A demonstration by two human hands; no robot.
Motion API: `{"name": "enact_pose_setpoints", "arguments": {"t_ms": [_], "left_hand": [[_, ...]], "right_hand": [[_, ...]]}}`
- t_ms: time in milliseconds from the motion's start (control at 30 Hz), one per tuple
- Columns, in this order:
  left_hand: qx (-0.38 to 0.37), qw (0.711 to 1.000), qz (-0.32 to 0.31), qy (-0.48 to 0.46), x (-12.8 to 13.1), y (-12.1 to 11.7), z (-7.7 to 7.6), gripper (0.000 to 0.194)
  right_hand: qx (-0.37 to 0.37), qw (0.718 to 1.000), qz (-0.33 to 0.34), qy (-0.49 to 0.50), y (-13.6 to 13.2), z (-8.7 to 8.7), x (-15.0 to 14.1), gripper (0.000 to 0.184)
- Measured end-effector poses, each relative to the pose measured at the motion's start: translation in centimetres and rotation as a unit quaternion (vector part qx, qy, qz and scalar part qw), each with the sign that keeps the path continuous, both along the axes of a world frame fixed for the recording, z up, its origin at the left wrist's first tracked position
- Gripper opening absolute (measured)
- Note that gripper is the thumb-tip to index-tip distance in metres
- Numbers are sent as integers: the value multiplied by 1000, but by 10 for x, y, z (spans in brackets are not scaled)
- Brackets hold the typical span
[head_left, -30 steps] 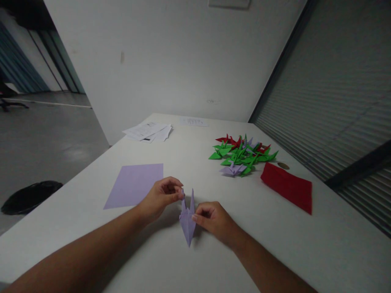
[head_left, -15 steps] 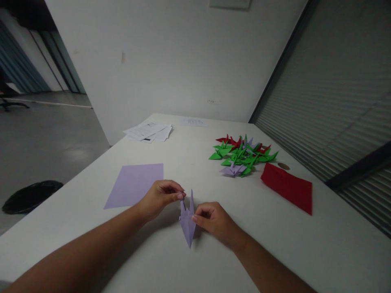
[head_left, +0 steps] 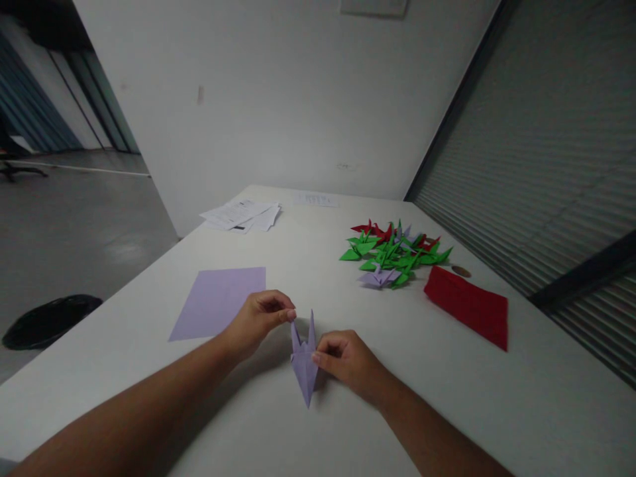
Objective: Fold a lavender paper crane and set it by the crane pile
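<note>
Between my hands is a folded purple origami crane (head_left: 305, 372), its two thin points upward and its broad point toward me. My left hand (head_left: 263, 317) pinches the tip of the left thin point between thumb and fingers. With thumb and curled fingers, my right hand (head_left: 345, 358) grips the right edge of the folded body. The right thin point stands free. A flat square of purple paper (head_left: 218, 301) lies beyond my left forearm, partly covered by my left hand.
Several green, red and purple paper cranes (head_left: 392, 255) are heaped at the right. Near them lie red paper (head_left: 467, 306) and a small round brown object (head_left: 461, 271). Printed sheets (head_left: 241, 215) lie far left. A black-lined bin (head_left: 52, 321) stands left of the white table (head_left: 377, 437).
My left hand has moved slightly up and left, drawing the left thin point outward, so the gap between the two points is wider. My right hand has barely moved.
</note>
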State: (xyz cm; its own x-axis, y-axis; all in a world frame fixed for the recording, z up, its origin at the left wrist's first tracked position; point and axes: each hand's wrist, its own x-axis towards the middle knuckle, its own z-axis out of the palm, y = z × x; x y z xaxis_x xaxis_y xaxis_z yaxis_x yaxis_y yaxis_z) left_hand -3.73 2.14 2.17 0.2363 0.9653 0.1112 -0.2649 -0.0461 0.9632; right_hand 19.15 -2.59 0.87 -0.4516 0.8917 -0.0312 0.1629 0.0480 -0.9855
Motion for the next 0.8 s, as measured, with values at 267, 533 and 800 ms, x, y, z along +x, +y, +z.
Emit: {"name": "enact_pose_setpoints", "arguments": {"t_ms": [267, 533, 800], "left_hand": [[-73, 987, -103, -101, 0, -2, 3, 30], [-54, 989, -106, -93, 3, -4, -4, 36], [-43, 994, -20, -96, 5, -4, 0, 31]], "right_hand": [[9, 1000, -6, 5, 0, 0, 0, 38], [-5, 999, 0, 36, -1, -1, 0, 40], [1, 1000, 3, 18, 0, -2, -1, 37]]}}
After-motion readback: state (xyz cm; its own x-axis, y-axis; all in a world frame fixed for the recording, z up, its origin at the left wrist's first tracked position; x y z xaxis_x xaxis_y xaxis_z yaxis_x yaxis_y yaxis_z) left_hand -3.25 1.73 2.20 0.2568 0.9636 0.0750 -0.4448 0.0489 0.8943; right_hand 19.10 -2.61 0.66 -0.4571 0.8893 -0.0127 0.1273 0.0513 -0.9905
